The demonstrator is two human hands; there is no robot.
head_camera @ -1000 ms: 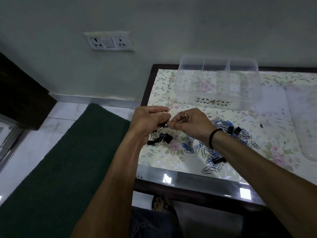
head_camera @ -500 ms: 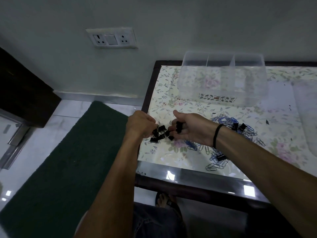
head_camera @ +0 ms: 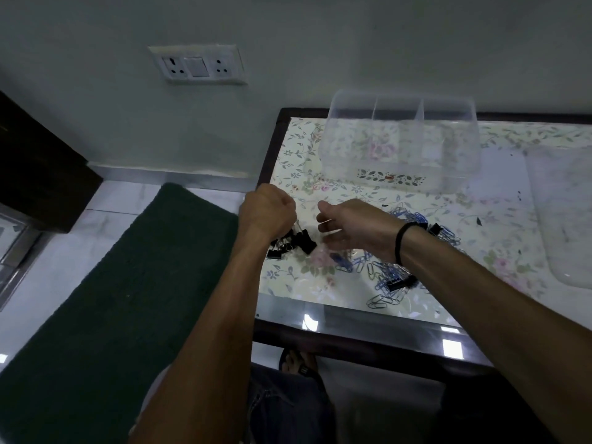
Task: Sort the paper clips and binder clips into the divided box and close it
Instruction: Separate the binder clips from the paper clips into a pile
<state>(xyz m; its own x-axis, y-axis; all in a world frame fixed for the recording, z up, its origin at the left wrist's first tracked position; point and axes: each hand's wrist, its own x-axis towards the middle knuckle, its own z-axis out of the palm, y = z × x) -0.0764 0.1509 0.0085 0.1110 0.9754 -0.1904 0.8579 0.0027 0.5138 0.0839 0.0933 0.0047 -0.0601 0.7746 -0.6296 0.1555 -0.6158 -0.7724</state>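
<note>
From the head camera, your only view, your left hand point(head_camera: 267, 213) hangs knuckles-up over the heap of black binder clips point(head_camera: 293, 243) near the table's left edge. Its fingers are curled under, hidden by the back of the hand, so you cannot tell whether they grip a clip or just rest on the heap. Your right hand point(head_camera: 349, 227) sits just beside that heap, blurred, fingers loosely spread and the thumb raised; it seems to hold nothing.

The blue paper clips point(head_camera: 389, 277) lie tangled under and beyond your right wrist, with at least 2 more black clips mixed in. The divided box point(head_camera: 400, 145) stands well apart at the back of the table point(head_camera: 352, 318), its 3 compartments looking bare, so the sort has hardly begun. A clear piece at the right edge may be the lid point(head_camera: 567, 219).

What could go wrong, as a judgement:

- The heap lies close to the table's left edge; a sweep by your left hand could knock clips onto the floor.
- Paper clips hook together; lifting 1 may drag a chain and drop strays in the wrong compartment.
- Black clips buried in the blue pile are easily missed.
- The box is light and clear; a bump could slide it.
</note>
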